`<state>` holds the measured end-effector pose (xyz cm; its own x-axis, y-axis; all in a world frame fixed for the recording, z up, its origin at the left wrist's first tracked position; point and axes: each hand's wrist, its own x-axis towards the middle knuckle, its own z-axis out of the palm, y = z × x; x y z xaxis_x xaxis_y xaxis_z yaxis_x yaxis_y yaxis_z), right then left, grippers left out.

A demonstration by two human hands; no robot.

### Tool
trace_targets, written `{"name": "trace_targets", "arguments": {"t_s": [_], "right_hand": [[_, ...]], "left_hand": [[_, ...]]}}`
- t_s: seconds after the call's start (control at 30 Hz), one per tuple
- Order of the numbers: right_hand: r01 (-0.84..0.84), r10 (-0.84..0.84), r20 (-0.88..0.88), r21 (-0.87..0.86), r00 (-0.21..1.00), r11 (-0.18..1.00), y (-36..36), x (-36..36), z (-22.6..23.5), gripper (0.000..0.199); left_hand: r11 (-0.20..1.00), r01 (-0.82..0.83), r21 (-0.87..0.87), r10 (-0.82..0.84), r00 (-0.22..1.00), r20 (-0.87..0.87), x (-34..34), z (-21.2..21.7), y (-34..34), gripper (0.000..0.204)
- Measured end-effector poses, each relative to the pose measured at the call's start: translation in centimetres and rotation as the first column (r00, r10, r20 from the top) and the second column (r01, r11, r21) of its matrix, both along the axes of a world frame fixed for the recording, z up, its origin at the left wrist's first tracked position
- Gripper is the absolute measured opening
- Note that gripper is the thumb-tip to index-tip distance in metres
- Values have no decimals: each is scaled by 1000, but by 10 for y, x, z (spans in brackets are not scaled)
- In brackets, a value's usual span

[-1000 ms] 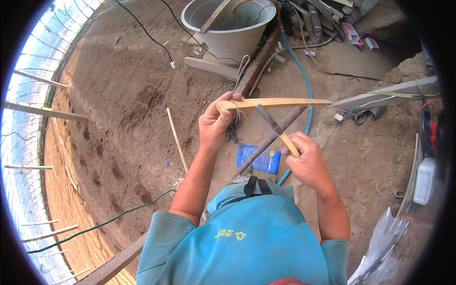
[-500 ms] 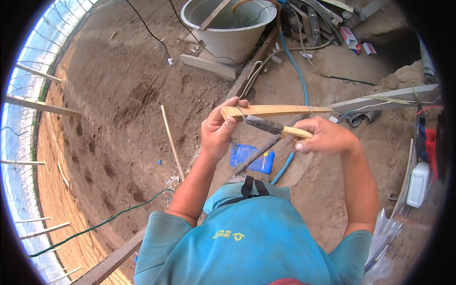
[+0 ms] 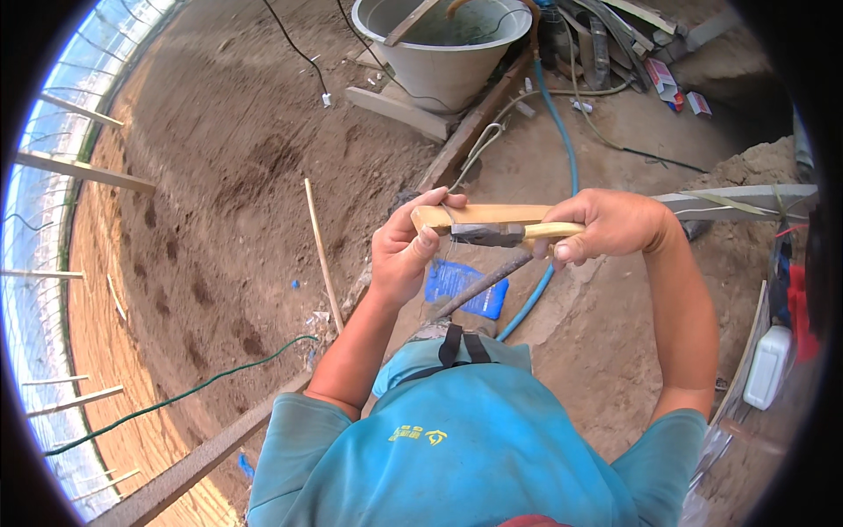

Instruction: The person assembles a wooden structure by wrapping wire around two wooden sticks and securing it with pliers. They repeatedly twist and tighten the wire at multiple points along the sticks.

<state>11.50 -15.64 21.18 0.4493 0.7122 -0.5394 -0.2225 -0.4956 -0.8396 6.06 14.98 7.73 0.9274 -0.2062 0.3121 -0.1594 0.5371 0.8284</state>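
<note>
A thin wooden strip (image 3: 479, 213) is held level at chest height above the dirt floor (image 3: 219, 193). Its left end is pinched by the closed left hand (image 3: 399, 255). The right hand (image 3: 606, 224) is closed around the pale handle of a knife (image 3: 505, 234), whose dark blade is laid along the strip's lower edge. The strip is judged light and stiff yet easily split or snapped, with possible splinters; it is best gripped near an end, fingers kept behind the blade. The knife is best taken by its handle only.

tub (image 3: 448, 53) behind stick (image 3: 479, 214), hose (image 3: 562, 158) right
</note>
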Motion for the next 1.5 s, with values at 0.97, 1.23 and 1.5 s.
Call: {"name": "trace_targets", "arguments": {"t_s": [0.97, 1.23, 1.5], "right_hand": [[112, 321, -785, 440, 530, 891, 9, -19, -94, 57], [177, 102, -627, 366, 772, 914, 3, -29, -77, 46], [437, -5, -684, 460, 729, 773, 3, -88, -98, 49]], "left_hand": [[999, 8, 44, -5, 998, -62, -21, 8, 4, 70], [995, -60, 85, 65, 996, -55, -21, 11, -6, 67], [997, -49, 65, 54, 995, -86, -20, 7, -19, 66]]}}
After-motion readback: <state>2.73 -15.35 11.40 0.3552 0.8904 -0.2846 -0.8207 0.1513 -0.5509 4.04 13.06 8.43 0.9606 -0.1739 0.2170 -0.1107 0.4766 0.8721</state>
